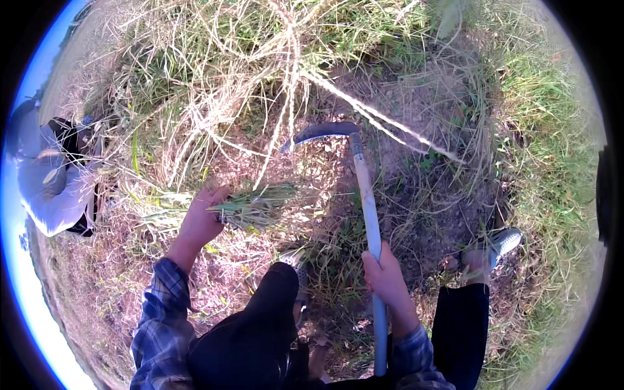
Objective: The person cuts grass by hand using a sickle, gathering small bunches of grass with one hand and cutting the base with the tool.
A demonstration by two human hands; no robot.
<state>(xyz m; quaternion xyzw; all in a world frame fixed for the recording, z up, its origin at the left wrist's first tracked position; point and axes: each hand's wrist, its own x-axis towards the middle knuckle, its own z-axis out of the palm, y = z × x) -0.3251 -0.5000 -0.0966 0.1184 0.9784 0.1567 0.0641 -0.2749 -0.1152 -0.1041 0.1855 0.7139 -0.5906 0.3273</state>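
Observation:
My right hand [387,277] grips the pale, long handle of a sickle [366,200]. Its dark curved blade [326,129] points left, low over the ground in front of me. At the left, my left hand [202,214] is closed around a bunch of cut grass [253,208], whose stalks stick out on both sides of the fist. Dry, pale seed stalks [292,73] rise between the camera and the blade, partly crossing its tip.
Tall grass [190,58] stands ahead and to the left; greener grass [546,170] borders the right. My shoes [504,243] rest on either side of the handle. Another person [58,180] in a light top is bent low at the far left.

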